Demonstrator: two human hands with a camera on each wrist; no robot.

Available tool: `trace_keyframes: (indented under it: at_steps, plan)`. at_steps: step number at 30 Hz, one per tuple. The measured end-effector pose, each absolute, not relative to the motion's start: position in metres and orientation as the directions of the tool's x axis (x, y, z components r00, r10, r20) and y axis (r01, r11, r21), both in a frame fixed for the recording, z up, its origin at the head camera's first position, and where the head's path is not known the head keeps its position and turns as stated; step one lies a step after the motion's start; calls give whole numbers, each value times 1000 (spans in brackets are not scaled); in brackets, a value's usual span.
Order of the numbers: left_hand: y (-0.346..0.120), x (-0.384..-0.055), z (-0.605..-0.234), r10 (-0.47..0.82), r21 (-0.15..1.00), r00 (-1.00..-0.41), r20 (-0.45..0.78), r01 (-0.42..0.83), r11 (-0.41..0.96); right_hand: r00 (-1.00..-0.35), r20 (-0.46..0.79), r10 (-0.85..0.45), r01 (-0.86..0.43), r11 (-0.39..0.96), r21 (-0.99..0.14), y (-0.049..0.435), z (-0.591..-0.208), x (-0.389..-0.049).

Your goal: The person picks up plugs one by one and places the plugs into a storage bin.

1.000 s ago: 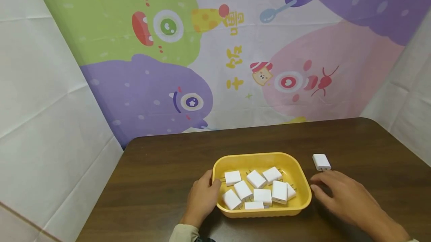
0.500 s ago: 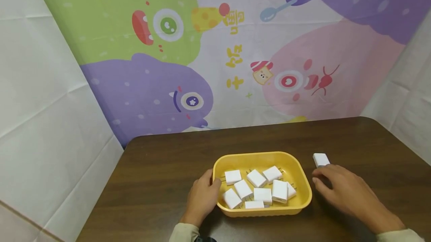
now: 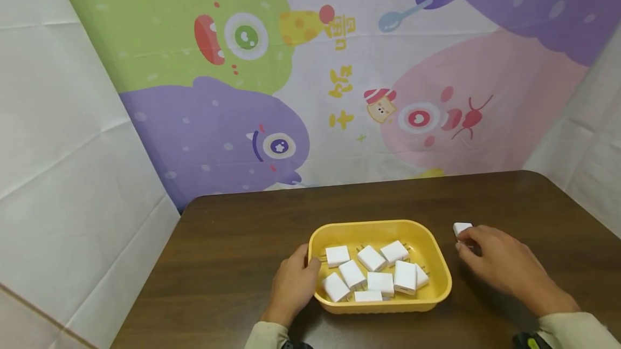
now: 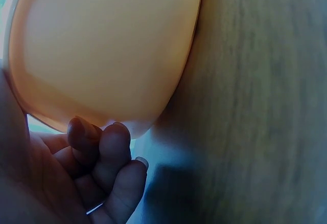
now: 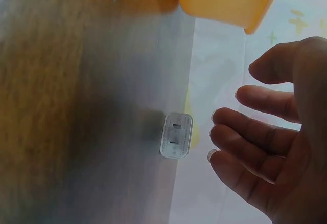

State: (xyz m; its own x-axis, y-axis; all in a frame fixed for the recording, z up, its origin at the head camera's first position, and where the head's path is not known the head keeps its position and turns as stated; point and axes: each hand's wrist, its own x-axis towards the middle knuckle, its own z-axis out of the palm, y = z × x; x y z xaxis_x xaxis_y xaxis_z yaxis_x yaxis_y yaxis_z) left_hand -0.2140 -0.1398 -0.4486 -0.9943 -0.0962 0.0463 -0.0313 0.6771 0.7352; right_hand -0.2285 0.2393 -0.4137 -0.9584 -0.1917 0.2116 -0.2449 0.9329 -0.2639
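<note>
A yellow plastic basket (image 3: 378, 308) on the dark table holds several white charger plugs (image 3: 380, 283) with metal prongs. My left hand (image 3: 293, 284) grips its left end, the thumb at the rim and the fingers outside against the wall; the left wrist view shows these fingers (image 4: 120, 147) curled by the basket. To the basket's right, a single white charger plug (image 3: 462, 227) lies on the table, partly hidden in the head view by my right hand (image 3: 502, 262). In the right wrist view that plug (image 5: 177, 136) stands apart from the loosely bent fingers (image 5: 255, 132), its prong end showing.
The brown wooden table (image 3: 233, 262) extends left of the basket and behind it. A cartoon-printed cloth (image 3: 339, 149) hangs along the table's far edge. White sheeting (image 3: 87, 165) covers the left side, with more on the right.
My right hand has moved slightly away from me toward the lone charger plug and now covers more of it. The left hand and the basket have kept their place.
</note>
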Motion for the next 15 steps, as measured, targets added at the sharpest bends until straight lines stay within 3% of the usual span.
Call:
trace_keyframes:
  at_steps: [15]
  plan:
    - [-141, -216, -452, -93, 731, -994, 55, -23, 682, -957, 228, -179, -238, 934, -267, 244, -418, -250]
